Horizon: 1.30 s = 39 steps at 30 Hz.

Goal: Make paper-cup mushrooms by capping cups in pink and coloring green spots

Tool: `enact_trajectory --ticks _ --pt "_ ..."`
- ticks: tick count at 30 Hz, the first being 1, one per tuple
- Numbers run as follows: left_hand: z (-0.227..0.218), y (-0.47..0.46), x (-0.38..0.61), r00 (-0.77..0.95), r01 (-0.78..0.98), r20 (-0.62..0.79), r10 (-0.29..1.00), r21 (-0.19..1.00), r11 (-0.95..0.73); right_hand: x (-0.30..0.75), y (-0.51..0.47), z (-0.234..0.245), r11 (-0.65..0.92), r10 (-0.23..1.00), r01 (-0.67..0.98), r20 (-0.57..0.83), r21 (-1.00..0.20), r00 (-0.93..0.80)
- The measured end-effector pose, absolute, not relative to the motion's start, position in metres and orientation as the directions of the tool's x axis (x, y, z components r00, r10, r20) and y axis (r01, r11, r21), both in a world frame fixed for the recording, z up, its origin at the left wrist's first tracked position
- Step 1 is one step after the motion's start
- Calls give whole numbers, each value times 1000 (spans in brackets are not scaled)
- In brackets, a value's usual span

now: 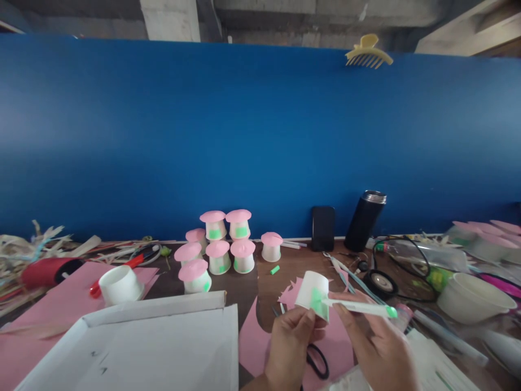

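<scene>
My left hand (290, 341) grips a white paper cup (305, 288) near its lower edge, the cup tilted above pink paper. A green patch colours the cup's side. Between the fingers of my right hand (378, 339) is a white marker pen (358, 307) with a green end, its tip at that green patch. The loose green cap (275, 270) lies on the table beyond. Behind it stand several small cups wearing pink paper discs (243, 248), many with green patches. Black-handled scissors (318, 363) lie below my hands on cut pink paper (257, 347), their blades partly hidden.
A white box lid (163, 347) fills the front left, near an upturned white cup (120, 285). Toward the back stand a phone (323, 228) and a black flask (365, 220) against the blue partition (260, 136). Cables, a plastic bottle (427, 254) and a bowl (474, 298) crowd the right.
</scene>
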State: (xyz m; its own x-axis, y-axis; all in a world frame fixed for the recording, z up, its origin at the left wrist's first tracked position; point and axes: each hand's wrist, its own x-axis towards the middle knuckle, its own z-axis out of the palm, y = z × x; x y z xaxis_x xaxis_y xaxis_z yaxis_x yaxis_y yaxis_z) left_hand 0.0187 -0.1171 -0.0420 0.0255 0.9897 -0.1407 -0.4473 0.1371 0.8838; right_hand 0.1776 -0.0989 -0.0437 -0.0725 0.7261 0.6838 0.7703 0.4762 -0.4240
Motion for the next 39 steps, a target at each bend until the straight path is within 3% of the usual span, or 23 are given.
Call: enact_trajectory --ticks 9,16,23,29,34,39 --pt "-49 -116 19 38 -459 -122 992 879 125 179 -97 -45 496 753 732 651 -467 -95" --pt "-48 -115 19 43 -424 -106 993 899 114 180 -97 -45 514 735 740 667 -435 -118" --pt "-45 -118 17 57 -458 -125 990 878 137 173 -106 -35 447 790 740 609 -502 -63" --pt "-43 -118 18 50 -501 -155 987 851 159 173 -105 -36 490 730 744 680 -455 -65" --pt "-41 -119 19 49 -525 -160 986 836 162 173 -104 -37 504 771 699 628 -507 -100" --pt "-43 -118 19 45 -538 -170 984 826 167 174 -102 -38 545 727 700 676 -462 -120"
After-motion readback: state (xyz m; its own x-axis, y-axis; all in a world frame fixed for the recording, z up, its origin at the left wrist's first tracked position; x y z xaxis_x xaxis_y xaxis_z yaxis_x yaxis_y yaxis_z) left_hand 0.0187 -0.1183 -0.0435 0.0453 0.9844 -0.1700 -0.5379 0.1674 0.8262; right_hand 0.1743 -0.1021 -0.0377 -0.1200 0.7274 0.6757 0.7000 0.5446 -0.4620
